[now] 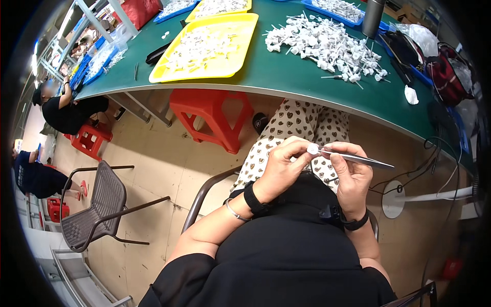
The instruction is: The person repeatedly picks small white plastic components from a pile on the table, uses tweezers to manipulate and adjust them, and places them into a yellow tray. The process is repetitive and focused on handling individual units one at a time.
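Note:
Above my lap, my left hand (284,165) pinches a small white plastic piece (313,149) with a round head between thumb and fingers. My right hand (352,176) grips a pair of metal tweezers (365,160). Their wide end sticks out to the right, and their tips reach the white piece; whether they hold part of it is too small to tell. On the table beyond lies a heap of white plastic pieces with thin stems (325,46). Left of it, a yellow tray (240,48) holds many small white pieces.
The green table (279,77) curves across in front of me. Blue trays (335,11) stand further back beside a dark bottle (373,18). A red stool (207,105) is under the table edge, and a brown chair (97,199) stands left. Cables (434,153) hang at right. Two people (64,110) are at far left.

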`<state>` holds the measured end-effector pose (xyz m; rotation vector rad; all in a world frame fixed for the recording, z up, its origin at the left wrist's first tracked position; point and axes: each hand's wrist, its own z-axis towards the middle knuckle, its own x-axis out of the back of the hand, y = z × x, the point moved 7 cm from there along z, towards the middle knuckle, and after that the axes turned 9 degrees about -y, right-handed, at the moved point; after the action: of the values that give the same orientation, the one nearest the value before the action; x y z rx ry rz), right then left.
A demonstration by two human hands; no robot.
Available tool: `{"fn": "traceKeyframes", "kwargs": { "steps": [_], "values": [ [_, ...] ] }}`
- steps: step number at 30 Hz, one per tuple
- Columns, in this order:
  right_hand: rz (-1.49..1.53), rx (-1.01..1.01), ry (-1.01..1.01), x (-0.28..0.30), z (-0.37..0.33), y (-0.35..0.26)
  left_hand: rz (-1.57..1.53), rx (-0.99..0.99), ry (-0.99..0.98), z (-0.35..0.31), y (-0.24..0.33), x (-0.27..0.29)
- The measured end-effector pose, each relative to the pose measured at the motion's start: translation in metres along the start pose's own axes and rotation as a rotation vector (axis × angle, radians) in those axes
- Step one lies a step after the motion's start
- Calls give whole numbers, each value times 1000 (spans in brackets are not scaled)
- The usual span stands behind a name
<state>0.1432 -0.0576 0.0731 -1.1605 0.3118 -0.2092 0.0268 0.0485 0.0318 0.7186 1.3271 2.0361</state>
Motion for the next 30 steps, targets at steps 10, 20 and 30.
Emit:
{"fn": "traceKeyframes", "kwargs": {
  "steps": [10,20,30],
  "values": [
    [-381,151,1,-2,4,-5,107,-85,-9,0,7,-5],
    [-498,185,-15,-3,5,-7,162,-108,-25,-1,8,-7],
    [-608,211,-37,-6,7,-13,209,-146,-32,-2,10,-8]
  ]
}}
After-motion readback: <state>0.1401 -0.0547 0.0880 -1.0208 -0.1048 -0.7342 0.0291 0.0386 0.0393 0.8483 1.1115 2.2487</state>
